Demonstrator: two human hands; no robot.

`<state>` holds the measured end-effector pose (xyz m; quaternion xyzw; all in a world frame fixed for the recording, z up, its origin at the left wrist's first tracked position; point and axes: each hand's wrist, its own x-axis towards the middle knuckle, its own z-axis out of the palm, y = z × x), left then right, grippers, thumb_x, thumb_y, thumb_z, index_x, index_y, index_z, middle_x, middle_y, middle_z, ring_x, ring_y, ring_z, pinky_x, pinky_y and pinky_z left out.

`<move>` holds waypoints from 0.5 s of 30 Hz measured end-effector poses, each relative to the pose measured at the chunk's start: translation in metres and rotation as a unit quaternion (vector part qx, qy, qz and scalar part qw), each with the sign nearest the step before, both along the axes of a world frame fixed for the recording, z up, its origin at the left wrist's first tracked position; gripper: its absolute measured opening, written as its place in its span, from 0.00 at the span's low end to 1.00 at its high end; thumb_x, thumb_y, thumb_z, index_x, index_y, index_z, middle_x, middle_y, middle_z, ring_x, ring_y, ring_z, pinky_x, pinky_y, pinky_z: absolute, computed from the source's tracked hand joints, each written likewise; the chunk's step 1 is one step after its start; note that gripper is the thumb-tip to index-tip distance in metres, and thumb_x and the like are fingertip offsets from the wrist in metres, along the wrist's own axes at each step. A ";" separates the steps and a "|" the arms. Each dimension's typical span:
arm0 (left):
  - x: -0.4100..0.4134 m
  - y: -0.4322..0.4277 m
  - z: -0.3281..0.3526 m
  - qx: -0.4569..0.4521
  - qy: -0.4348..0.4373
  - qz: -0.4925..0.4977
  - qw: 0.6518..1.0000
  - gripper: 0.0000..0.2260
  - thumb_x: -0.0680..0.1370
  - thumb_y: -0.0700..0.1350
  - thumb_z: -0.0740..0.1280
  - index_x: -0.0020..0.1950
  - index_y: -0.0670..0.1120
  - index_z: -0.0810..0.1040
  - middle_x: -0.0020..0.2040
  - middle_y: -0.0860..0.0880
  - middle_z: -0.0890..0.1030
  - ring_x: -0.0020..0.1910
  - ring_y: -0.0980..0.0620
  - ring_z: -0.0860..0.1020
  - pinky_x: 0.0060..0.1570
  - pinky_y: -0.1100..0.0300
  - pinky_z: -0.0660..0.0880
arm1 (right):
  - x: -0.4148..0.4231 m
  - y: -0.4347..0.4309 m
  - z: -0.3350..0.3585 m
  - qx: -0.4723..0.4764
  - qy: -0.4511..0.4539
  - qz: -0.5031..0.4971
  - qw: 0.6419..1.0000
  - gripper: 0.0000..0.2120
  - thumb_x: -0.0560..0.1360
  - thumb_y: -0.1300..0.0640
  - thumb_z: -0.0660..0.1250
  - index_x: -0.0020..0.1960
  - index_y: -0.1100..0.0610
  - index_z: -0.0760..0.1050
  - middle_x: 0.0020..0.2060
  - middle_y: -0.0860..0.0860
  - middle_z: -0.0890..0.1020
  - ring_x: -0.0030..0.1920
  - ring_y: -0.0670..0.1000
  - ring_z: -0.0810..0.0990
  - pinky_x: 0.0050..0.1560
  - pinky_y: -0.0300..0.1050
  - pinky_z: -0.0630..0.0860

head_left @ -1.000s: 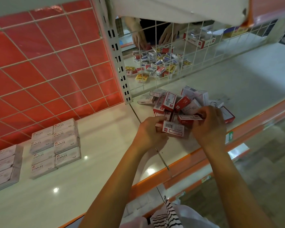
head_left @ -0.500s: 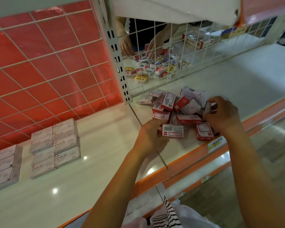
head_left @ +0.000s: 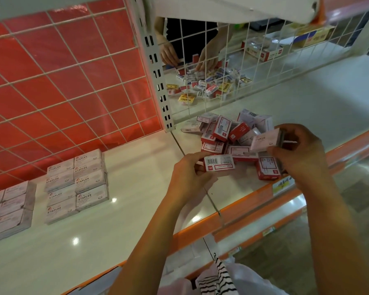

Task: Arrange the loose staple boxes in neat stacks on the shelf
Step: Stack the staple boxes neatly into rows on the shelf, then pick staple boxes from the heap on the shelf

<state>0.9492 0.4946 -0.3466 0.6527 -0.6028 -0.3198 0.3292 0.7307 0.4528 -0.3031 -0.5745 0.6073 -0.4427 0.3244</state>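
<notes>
A loose pile of red-and-white staple boxes (head_left: 224, 133) lies on the white shelf (head_left: 136, 209), right of the upright post. My left hand (head_left: 190, 173) grips a red-and-white box (head_left: 218, 162) with its barcode up, at the pile's near edge. My right hand (head_left: 300, 150) holds a pale pink box marked STAPLES (head_left: 264, 140) just above the pile's right side. Neat stacks of pale STAPLES boxes (head_left: 77, 184) stand on the shelf to the left, with another stack (head_left: 9, 207) at the far left edge.
A white wire grid (head_left: 254, 67) backs the shelf; behind it another person's hands (head_left: 207, 58) sort a second pile of small boxes (head_left: 211, 84). A perforated post (head_left: 158, 81) divides the bays. The orange shelf lip (head_left: 243, 205) runs along the front. A red panel (head_left: 62, 92) backs the left bay.
My right hand has lifted a pale pink STAPLES box out of the pile's right side. My left hand keeps hold of the barcode box in about the same place.
</notes>
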 end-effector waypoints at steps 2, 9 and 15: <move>0.000 0.003 0.005 0.000 0.018 0.005 1.000 0.19 0.73 0.46 0.73 0.63 0.56 0.77 0.53 0.60 0.78 0.44 0.64 0.78 0.42 0.75 0.74 | 0.000 -0.001 -0.006 0.023 -0.081 0.022 0.996 0.17 0.70 0.68 0.71 0.50 0.50 0.73 0.45 0.44 0.80 0.47 0.46 0.81 0.44 0.44 0.79; 0.009 0.007 0.012 -0.006 0.082 0.036 0.996 0.19 0.74 0.40 0.72 0.63 0.52 0.76 0.54 0.55 0.80 0.44 0.68 0.78 0.45 0.73 0.75 | 0.008 -0.004 -0.037 0.103 -0.327 0.125 0.931 0.20 0.64 0.65 0.76 0.52 0.56 0.74 0.48 0.55 0.83 0.55 0.59 0.81 0.48 0.47 0.82; 0.031 0.012 0.021 -0.011 0.107 0.066 0.992 0.20 0.74 0.39 0.72 0.62 0.54 0.74 0.50 0.59 0.79 0.45 0.67 0.79 0.43 0.73 0.75 | 0.018 -0.009 -0.040 0.115 -0.364 0.190 0.905 0.43 0.41 0.47 0.84 0.53 0.57 0.75 0.47 0.53 0.84 0.51 0.55 0.83 0.43 0.40 0.81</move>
